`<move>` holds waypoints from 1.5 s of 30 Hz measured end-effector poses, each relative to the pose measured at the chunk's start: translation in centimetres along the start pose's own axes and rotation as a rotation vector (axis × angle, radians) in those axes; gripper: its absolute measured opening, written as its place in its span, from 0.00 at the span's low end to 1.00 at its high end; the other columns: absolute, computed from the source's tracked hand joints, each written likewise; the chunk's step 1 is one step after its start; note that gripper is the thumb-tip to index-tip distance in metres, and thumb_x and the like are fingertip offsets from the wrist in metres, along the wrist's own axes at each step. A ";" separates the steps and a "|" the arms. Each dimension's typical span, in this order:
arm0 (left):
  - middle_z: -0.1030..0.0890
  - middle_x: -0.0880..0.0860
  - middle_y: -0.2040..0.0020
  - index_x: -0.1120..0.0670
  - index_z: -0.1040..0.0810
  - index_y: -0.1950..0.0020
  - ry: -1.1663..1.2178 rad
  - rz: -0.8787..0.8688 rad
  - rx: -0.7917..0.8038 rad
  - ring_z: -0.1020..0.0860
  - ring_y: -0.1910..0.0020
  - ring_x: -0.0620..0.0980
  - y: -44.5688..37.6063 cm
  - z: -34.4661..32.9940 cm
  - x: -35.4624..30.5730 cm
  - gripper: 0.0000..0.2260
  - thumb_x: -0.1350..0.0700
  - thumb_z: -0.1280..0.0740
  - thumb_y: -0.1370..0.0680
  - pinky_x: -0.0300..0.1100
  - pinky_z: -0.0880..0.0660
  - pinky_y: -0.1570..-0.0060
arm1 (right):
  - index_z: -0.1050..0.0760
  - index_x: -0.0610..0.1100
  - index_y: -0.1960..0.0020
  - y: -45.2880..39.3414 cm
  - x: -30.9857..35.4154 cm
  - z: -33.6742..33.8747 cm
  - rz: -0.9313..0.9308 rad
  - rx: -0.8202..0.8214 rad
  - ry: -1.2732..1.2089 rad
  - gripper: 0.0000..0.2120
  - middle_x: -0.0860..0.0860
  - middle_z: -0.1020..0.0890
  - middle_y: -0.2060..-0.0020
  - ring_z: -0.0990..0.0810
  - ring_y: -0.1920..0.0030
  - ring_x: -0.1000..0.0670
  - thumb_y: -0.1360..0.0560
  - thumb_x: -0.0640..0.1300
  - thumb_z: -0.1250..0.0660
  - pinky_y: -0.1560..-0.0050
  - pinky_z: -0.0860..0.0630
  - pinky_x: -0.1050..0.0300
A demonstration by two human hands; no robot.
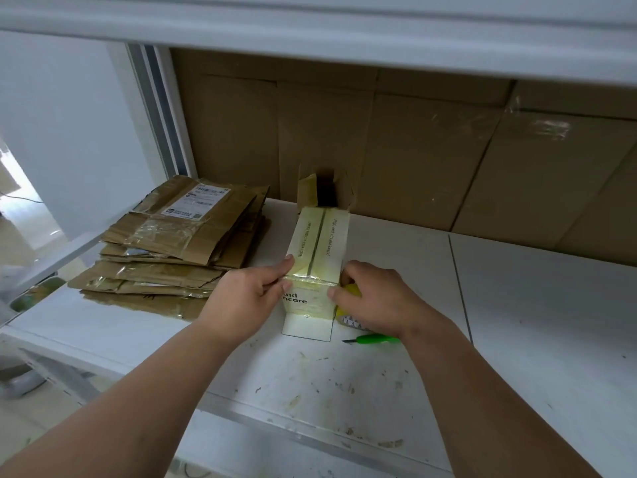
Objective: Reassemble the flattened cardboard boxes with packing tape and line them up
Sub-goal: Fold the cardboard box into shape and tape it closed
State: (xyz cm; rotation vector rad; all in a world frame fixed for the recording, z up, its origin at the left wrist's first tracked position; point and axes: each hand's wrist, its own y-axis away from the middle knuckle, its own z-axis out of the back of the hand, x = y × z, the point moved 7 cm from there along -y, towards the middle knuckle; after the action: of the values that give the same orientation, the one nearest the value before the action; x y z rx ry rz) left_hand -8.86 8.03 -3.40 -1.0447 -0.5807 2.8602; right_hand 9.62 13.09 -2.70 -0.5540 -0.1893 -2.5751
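Observation:
A pale yellow printed box [319, 241] lies on the white table [534, 305], its two top flaps meeting along a centre seam. Clear tape [308, 280] crosses its near top edge. My left hand [248, 298] presses its fingers and thumb on the tape at the box's near left corner. My right hand [374, 296] grips a yellow tape dispenser [348, 303] with a toothed blade against the box's near right side. The box's far flaps [324, 188] stand open. A stack of flattened brown boxes [179, 243] lies to the left.
A green utility knife [374, 338] lies on the table just under my right wrist. Brown cardboard sheets [413, 150] line the back wall. A white shelf [310, 25] overhangs the table. The table's near edge runs close below my forearms.

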 end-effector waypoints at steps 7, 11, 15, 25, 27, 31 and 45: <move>0.15 0.50 0.46 0.47 0.27 0.29 -0.042 0.037 -0.038 0.20 0.62 0.45 -0.1 -0.3 0.3 0.18 0.54 0.35 0.19 0.43 0.21 0.56 | 0.25 0.46 0.49 -0.5 -0.1 -0.7 0.028 -0.147 0.089 0.15 0.51 0.24 0.54 0.24 0.54 0.48 0.19 0.57 0.41 0.55 0.30 0.54; 0.19 0.48 0.41 0.47 0.23 0.31 0.106 0.146 -0.117 0.22 0.49 0.43 -0.2 -0.2 0.7 0.16 0.54 0.33 0.20 0.36 0.26 0.45 | 0.24 0.52 0.42 -0.1 -0.8 -0.4 -0.029 -0.143 0.014 0.18 0.52 0.24 0.50 0.24 0.50 0.50 0.21 0.62 0.42 0.53 0.28 0.55; 0.25 0.48 0.45 0.48 0.23 0.32 0.218 0.181 -0.139 0.27 0.50 0.37 -0.5 -0.2 0.6 0.16 0.58 0.34 0.19 0.19 0.34 0.53 | 0.22 0.52 0.39 0.3 -0.5 -0.1 -0.072 -0.089 -0.146 0.18 0.52 0.19 0.46 0.22 0.46 0.50 0.20 0.60 0.43 0.44 0.24 0.52; 0.19 0.43 0.48 0.48 0.20 0.37 0.246 0.253 -0.305 0.20 0.47 0.46 -0.9 2.8 2.0 0.15 0.61 0.37 0.20 0.42 0.24 0.45 | 0.24 0.50 0.53 0.1 2.9 -1.4 -0.094 -0.175 -0.188 0.14 0.53 0.19 0.56 0.22 0.52 0.50 0.26 0.61 0.33 0.51 0.22 0.53; 0.19 0.44 0.50 0.49 0.22 0.39 0.190 0.259 -0.303 0.20 0.47 0.49 -0.7 2.7 2.2 0.12 0.61 0.37 0.19 0.43 0.25 0.49 | 0.26 0.51 0.53 0.0 3.1 -1.7 -0.119 -0.202 -0.202 0.14 0.55 0.21 0.59 0.22 0.52 0.50 0.26 0.61 0.33 0.52 0.23 0.54; 0.22 0.46 0.38 0.49 0.30 0.29 0.206 0.257 -0.161 0.24 0.36 0.49 0.0 1.4 2.1 0.19 0.53 0.36 0.20 0.46 0.27 0.40 | 0.28 0.49 0.49 -0.4 3.2 -2.5 -0.135 -0.198 -0.315 0.13 0.56 0.25 0.59 0.23 0.50 0.50 0.24 0.58 0.34 0.52 0.26 0.55; 0.43 0.55 0.21 0.56 0.52 0.19 0.021 0.229 0.128 0.37 0.25 0.55 -1.5 0.6 1.9 0.43 0.45 0.29 0.24 0.50 0.36 0.28 | 0.27 0.54 0.37 1.0 1.3 -7.1 -0.103 0.025 -1.056 0.23 0.50 0.15 0.56 0.16 0.51 0.51 0.30 0.51 0.28 0.48 0.21 0.55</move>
State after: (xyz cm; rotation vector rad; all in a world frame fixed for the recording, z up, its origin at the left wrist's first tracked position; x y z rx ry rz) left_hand -10.85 9.52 -3.66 -1.1886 -0.2876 3.0258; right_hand 6.57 9.98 -8.55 -1.8685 -0.5963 -2.0974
